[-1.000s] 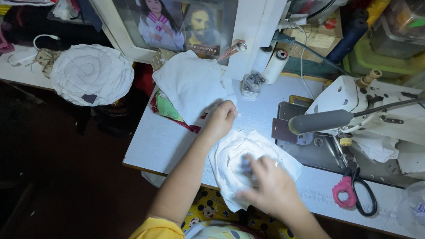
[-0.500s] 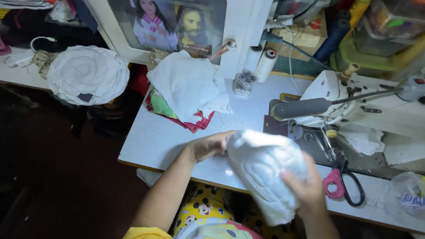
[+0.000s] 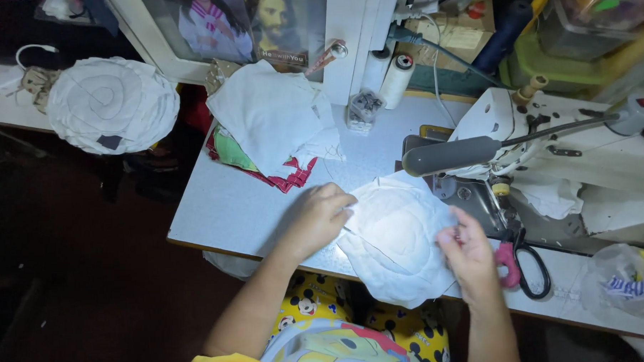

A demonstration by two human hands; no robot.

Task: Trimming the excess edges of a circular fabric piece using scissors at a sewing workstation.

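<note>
left hand (image 3: 315, 218) pinching edge of white round fabric piece (image 3: 395, 235), right hand (image 3: 469, 254) gripping opp. edge, pink scissors (image 3: 519, 261) just right of rt hand, fabric stack (image 3: 273, 122) above left hand

Sewing machine (image 3: 549, 144), pink-handled scissors (image 3: 521, 263), thread spools (image 3: 390, 75), stacked cloth (image 3: 273, 118)
</note>
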